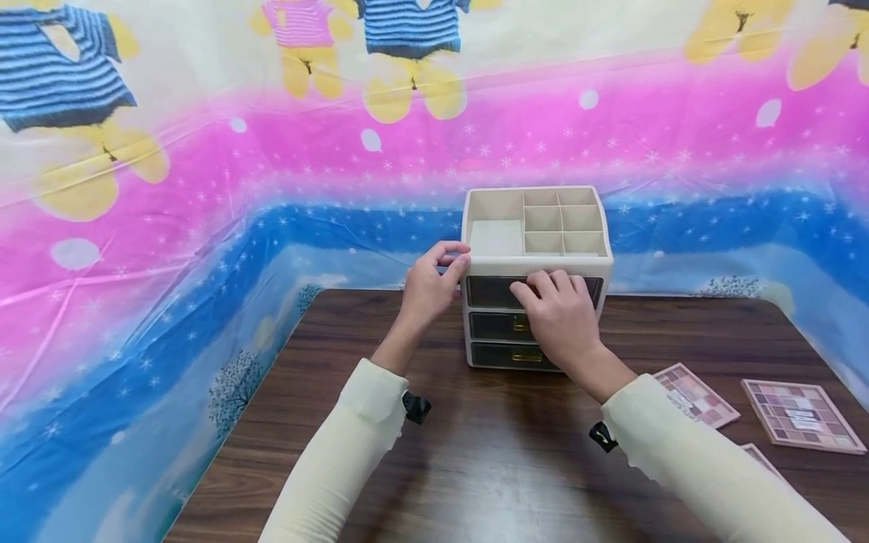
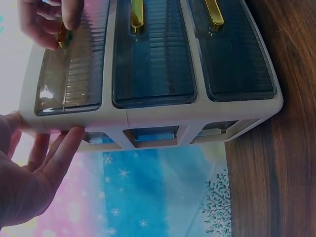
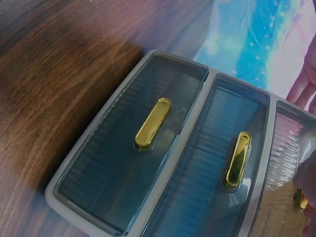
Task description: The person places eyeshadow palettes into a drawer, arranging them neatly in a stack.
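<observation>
A cream drawer organizer (image 1: 541,266) stands on the table, its dark see-through drawers stacked under an open compartment top. My right hand (image 1: 562,313) is at the front of the top drawer (image 1: 490,292), fingers bent down over its middle. In the left wrist view, the right fingers (image 2: 72,12) pinch the gold handle (image 2: 62,35) of that drawer. All the drawers sit flush in the frame. My left hand (image 1: 432,283) rests its fingertips against the organizer's upper left side, the fingers nearly straight.
Patterned palettes lie on the table's right side: one (image 1: 695,396) by the right forearm, another (image 1: 804,416) farther right, and a third (image 1: 762,458) partly hidden by the sleeve. The brown wooden table (image 1: 475,467) meets a printed cloth (image 1: 380,241) behind and to the left.
</observation>
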A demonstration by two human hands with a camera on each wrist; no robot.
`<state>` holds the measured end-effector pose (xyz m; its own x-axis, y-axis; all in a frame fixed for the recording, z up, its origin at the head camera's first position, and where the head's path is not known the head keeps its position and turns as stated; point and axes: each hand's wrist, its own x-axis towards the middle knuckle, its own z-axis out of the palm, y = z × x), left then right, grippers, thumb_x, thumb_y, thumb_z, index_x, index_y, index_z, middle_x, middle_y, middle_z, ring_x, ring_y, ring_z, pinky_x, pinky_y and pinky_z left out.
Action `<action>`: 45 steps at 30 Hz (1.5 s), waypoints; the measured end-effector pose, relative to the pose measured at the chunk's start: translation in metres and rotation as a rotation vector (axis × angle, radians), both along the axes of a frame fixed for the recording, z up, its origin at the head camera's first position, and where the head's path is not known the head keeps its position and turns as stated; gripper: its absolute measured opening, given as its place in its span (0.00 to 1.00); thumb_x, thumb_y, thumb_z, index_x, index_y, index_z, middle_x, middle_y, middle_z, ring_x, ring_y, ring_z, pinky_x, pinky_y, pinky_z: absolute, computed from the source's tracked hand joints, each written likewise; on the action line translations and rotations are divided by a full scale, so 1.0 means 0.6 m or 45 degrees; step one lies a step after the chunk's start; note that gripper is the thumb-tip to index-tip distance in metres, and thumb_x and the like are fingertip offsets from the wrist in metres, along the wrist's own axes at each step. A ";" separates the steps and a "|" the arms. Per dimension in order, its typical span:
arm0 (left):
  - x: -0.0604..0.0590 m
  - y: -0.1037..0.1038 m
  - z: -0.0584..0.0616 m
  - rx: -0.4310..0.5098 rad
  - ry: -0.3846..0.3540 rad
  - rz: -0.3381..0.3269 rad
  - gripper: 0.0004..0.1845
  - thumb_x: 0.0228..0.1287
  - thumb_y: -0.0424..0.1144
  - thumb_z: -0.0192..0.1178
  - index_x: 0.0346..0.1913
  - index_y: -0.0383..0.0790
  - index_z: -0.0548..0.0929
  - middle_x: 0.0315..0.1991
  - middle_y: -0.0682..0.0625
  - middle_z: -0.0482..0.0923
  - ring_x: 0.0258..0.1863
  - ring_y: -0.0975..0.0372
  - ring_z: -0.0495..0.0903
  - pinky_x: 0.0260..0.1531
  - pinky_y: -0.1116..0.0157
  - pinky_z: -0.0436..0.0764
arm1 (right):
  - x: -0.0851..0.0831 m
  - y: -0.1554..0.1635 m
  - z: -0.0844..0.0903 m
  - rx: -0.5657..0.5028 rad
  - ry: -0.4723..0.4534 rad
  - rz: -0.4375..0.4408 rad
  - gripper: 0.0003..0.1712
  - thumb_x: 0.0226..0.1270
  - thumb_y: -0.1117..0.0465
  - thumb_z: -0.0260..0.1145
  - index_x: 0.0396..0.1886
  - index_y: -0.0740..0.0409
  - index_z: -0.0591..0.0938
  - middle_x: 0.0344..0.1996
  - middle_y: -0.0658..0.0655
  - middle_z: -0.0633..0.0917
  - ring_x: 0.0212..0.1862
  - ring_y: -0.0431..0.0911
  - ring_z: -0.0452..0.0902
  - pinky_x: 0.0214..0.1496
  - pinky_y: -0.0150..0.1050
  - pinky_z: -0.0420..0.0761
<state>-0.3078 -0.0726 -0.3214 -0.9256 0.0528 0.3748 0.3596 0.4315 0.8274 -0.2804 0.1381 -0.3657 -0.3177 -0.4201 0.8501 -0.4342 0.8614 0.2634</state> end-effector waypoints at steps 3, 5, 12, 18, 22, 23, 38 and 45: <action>-0.002 0.000 0.000 0.013 -0.021 -0.027 0.13 0.75 0.47 0.59 0.56 0.50 0.83 0.50 0.44 0.85 0.42 0.54 0.87 0.35 0.61 0.91 | 0.002 0.004 -0.003 0.006 0.033 0.011 0.10 0.74 0.66 0.59 0.43 0.56 0.87 0.36 0.59 0.85 0.37 0.58 0.79 0.34 0.53 0.79; -0.002 -0.001 0.000 0.023 -0.035 -0.041 0.13 0.75 0.47 0.60 0.56 0.49 0.83 0.51 0.44 0.85 0.43 0.54 0.87 0.36 0.61 0.91 | 0.006 0.007 -0.004 0.010 0.061 0.031 0.10 0.75 0.66 0.59 0.42 0.56 0.87 0.35 0.59 0.86 0.36 0.58 0.79 0.33 0.53 0.79; -0.003 -0.005 0.003 0.066 -0.044 -0.060 0.14 0.75 0.47 0.60 0.57 0.48 0.83 0.51 0.43 0.84 0.45 0.52 0.87 0.42 0.51 0.90 | 0.029 0.008 -0.003 0.027 0.145 0.134 0.11 0.76 0.66 0.59 0.41 0.57 0.88 0.33 0.59 0.85 0.33 0.57 0.79 0.31 0.52 0.78; -0.004 -0.008 0.001 0.076 -0.042 -0.070 0.14 0.75 0.47 0.60 0.57 0.47 0.82 0.51 0.43 0.84 0.45 0.51 0.87 0.43 0.48 0.89 | 0.056 0.010 -0.004 0.059 0.198 0.172 0.11 0.75 0.66 0.60 0.40 0.57 0.89 0.32 0.58 0.86 0.31 0.56 0.79 0.29 0.51 0.79; -0.006 -0.009 -0.001 0.072 -0.029 -0.061 0.14 0.75 0.46 0.60 0.57 0.47 0.83 0.50 0.43 0.84 0.45 0.52 0.87 0.42 0.50 0.90 | 0.067 0.011 -0.005 0.058 0.206 0.196 0.12 0.74 0.66 0.60 0.40 0.57 0.90 0.31 0.57 0.86 0.31 0.55 0.79 0.30 0.51 0.79; -0.006 -0.009 -0.001 0.073 -0.026 -0.062 0.14 0.75 0.46 0.60 0.57 0.47 0.83 0.50 0.43 0.84 0.45 0.52 0.87 0.42 0.49 0.90 | 0.069 0.011 -0.006 0.059 0.217 0.205 0.12 0.73 0.67 0.60 0.40 0.57 0.90 0.31 0.57 0.86 0.31 0.55 0.79 0.30 0.51 0.78; -0.007 -0.005 -0.001 0.085 -0.021 -0.073 0.15 0.75 0.46 0.60 0.57 0.44 0.83 0.48 0.42 0.84 0.42 0.52 0.88 0.37 0.54 0.91 | 0.123 0.008 -0.005 0.080 0.370 0.305 0.10 0.69 0.69 0.61 0.37 0.57 0.89 0.28 0.55 0.85 0.28 0.53 0.78 0.28 0.48 0.76; -0.007 -0.003 -0.001 0.069 -0.010 -0.062 0.14 0.75 0.47 0.59 0.57 0.46 0.83 0.49 0.42 0.85 0.41 0.52 0.88 0.37 0.54 0.91 | 0.146 0.003 0.002 0.022 0.434 0.378 0.08 0.64 0.69 0.64 0.32 0.57 0.89 0.25 0.53 0.83 0.25 0.51 0.75 0.27 0.45 0.73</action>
